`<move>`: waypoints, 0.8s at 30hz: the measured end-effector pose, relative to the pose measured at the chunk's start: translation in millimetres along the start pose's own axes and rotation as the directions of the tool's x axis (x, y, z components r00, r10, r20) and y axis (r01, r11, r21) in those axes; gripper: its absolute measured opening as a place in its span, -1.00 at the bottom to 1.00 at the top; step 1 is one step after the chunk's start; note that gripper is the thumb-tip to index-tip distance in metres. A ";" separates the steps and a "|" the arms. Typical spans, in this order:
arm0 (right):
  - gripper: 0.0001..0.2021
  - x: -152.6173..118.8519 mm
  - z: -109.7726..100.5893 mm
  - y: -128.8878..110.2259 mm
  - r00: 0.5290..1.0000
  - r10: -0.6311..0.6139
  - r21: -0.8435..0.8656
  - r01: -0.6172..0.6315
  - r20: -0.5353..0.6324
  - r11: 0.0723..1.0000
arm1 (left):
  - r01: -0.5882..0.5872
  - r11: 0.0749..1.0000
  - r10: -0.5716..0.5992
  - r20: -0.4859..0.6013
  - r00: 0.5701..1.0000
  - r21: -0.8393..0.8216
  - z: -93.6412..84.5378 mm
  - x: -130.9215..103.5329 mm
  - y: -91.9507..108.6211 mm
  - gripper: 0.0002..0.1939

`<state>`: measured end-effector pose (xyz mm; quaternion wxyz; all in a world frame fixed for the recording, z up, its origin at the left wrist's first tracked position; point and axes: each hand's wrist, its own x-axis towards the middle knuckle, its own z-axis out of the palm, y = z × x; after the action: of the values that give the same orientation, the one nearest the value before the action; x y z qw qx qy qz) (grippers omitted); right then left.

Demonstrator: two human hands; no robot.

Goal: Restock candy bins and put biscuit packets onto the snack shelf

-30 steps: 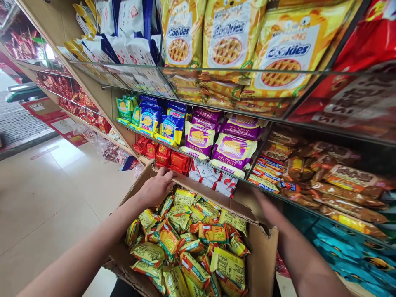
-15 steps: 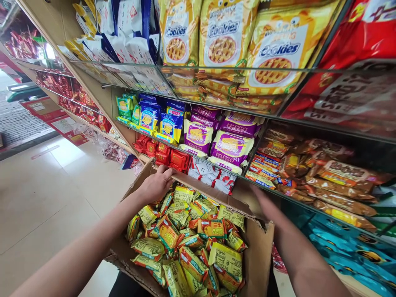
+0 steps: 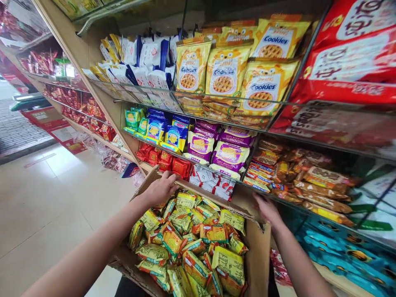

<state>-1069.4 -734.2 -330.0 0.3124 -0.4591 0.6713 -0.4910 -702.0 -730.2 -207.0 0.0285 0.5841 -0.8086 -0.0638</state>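
Note:
A torn-edged cardboard box (image 3: 259, 253) is tilted in front of me, filled with small yellow-and-orange snack packets (image 3: 198, 235). Over its far left edge my left hand (image 3: 162, 189) is closed, fingers wrapped on the cardboard rim. My right hand (image 3: 268, 209) is just beyond the box's right far corner, at the opening of a low shelf compartment. Its fingers stretch forward and look apart, with nothing seen in them. White-and-red packets (image 3: 212, 181) lie in the bin right behind the box, and red packets (image 3: 163, 160) sit left of them.
Glass-fronted shelves hold yellow cookie bags (image 3: 227, 76), purple soda biscuit packs (image 3: 230, 154), brown-wrapped bars (image 3: 324, 185) and large red bags (image 3: 343, 62). Teal packets (image 3: 343, 247) lie low on the right. Tiled floor (image 3: 52, 214) and red cartons (image 3: 66, 136) are at left.
My view has tipped up, so the shelves sit lower in the picture. The right hand, blurred and mostly in shadow before, now shows in front of the shelf opening. The left hand stays on the box rim.

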 end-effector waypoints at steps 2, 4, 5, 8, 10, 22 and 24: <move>-0.64 -28.1 -17.2 -5.0 0.989 0.139 0.103 -0.143 0.051 0.984 | -0.050 0.995 0.043 -0.090 0.995 -0.084 -1.7 -9.3 0.8 -0.61; -0.60 -63.6 -37.0 -11.0 0.981 0.191 0.121 -0.192 0.024 0.974 | -0.086 0.975 0.036 -0.237 0.971 -0.203 -0.1 -23.1 7.0 -0.59; -0.58 -83.2 -45.6 -15.1 0.986 0.160 0.070 -0.157 -0.055 0.985 | -0.080 0.953 -0.014 -0.308 0.951 -0.291 2.2 -30.5 13.3 -0.60; -0.59 -142.9 -55.6 -36.3 0.939 -0.033 -0.127 -0.012 -0.343 0.992 | -0.034 0.733 -0.284 -0.351 0.893 -0.679 13.2 -47.0 47.0 -0.64; -0.63 -176.1 -44.9 -58.2 0.947 -0.090 -0.058 0.076 -0.309 0.995 | -0.061 0.480 -0.393 -0.277 0.877 -0.875 21.1 -49.9 78.9 -0.69; -0.73 -196.1 8.9 -110.2 0.986 -0.144 0.183 0.127 0.082 0.975 | -0.028 0.012 -0.148 -0.029 0.988 -1.000 24.5 -63.9 165.2 -0.66; -0.72 -200.2 6.3 -106.5 0.989 -0.139 0.169 0.128 0.056 0.977 | 0.007 -0.068 -0.172 0.018 0.985 -0.998 27.6 -64.1 166.4 -0.65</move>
<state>-954.2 -562.0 -237.5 0.3381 -0.4919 0.5851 -0.5490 -841.6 -616.1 -209.7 0.4862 0.4333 -0.4637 -0.6007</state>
